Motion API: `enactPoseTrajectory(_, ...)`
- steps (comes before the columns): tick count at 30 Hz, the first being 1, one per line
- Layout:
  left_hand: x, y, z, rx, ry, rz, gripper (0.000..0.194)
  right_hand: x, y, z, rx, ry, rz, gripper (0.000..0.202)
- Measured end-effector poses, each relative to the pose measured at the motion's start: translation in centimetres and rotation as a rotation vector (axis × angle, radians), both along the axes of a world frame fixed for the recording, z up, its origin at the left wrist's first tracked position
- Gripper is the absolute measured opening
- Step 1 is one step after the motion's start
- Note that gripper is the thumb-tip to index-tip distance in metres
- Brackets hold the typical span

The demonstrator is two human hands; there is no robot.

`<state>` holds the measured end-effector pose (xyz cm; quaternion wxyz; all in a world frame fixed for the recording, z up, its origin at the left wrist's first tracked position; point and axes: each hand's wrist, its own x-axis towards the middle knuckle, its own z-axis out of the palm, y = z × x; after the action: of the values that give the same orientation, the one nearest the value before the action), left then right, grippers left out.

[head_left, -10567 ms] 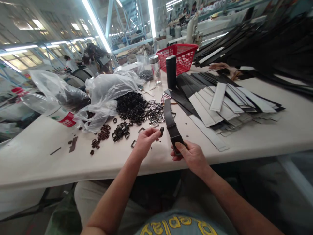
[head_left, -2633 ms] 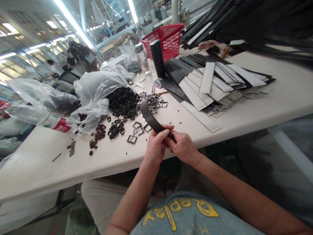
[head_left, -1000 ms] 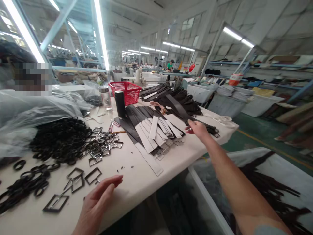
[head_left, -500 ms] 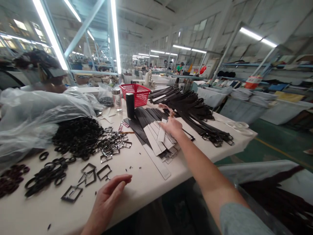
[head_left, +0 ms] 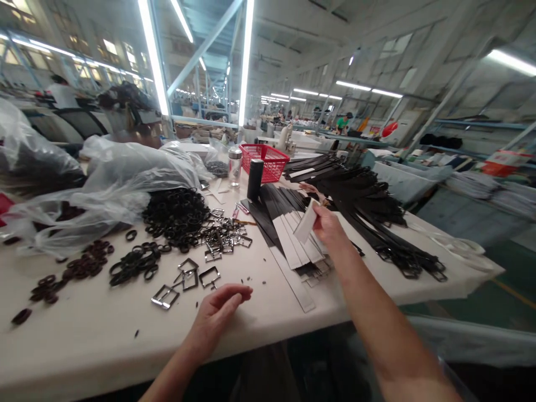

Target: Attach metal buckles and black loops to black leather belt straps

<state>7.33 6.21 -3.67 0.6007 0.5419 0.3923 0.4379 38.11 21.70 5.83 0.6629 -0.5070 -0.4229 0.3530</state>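
Observation:
My right hand [head_left: 329,223] reaches forward over a fanned pile of belt straps [head_left: 288,240], black with pale undersides. Its fingers are closed on the end of one belt strap [head_left: 305,224], whose pale side shows, lifted above the others. Close to the table's front edge, my left hand [head_left: 221,307] is loosely curled, thumb and index finger slightly apart, with nothing visible in it. Beyond it lie a few loose metal buckles [head_left: 165,296], and farther back a heap of buckles [head_left: 224,234]. Black belt loops [head_left: 176,218] are piled to the left of these.
A black cylinder [head_left: 255,178], a glass bottle [head_left: 234,167] and a red basket [head_left: 268,162] stand behind the straps. Buckled black belts [head_left: 368,201] spread to the right. Plastic bags [head_left: 138,162] and brown loops [head_left: 87,259] occupy the left. The table edge [head_left: 268,335] runs in front.
My right hand has raised the belt strap's end off the pile and tilted it. The view has turned left, so things appear farther right; my left hand stays near the table edge.

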Motion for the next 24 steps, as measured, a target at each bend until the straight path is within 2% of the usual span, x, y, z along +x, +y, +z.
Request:
enactPoseTrajectory(3, 0.2, 0.1, 0.2, -0.036, -0.044, 0.004, 0.035, -2.7, -5.1, 0.0, 0.019, 0.036, 0.084, 0.036)
enactPoseTrajectory(5, 0.4, 0.2, 0.4, -0.09, -0.116, -0.013, 0.04, -4.8, -9.5, -0.5, 0.005, 0.002, 0.227, 0.045)
enactPoseTrajectory(8, 0.6, 0.5, 1.1, -0.211, -0.333, -0.072, 0.054, -7.8, -16.1, -2.0, -0.048, -0.25, 0.497, 0.051)
enactPoseTrajectory(11, 0.4, 1.1, 2.3, -0.299, -0.568, -0.076, 0.069, -9.6, -20.8, -3.7, -0.125, -0.562, 0.69, 0.05)
enactPoseTrajectory(13, -0.1, 1.6, 3.2, -0.3, -0.635, -0.021, 0.068, -10.1, -22.6, -4.9, -0.134, -0.7, 0.753, 0.053)
enactPoseTrajectory(16, -1.7, 2.0, 3.9, -0.245, -0.607, 0.138, 0.05, -9.8, -23.9, -7.0, -0.097, -0.855, 0.777, 0.057)
enactPoseTrajectory(20, -4.9, 1.2, 4.0, -0.088, -0.315, 0.271, 0.035, -8.3, -24.5, -9.1, -0.028, -1.042, 0.71, 0.05)
enactPoseTrajectory(22, -6.3, 0.1, 4.1, -0.032, -0.107, 0.256, 0.029, -7.6, -24.8, -9.3, -0.039, -1.057, 0.714, 0.045)
enactPoseTrajectory(24, -7.1, -1.4, 4.3, -0.061, 0.036, 0.135, 0.026, -7.4, -25.0, -9.2, -0.109, -0.962, 0.805, 0.045)
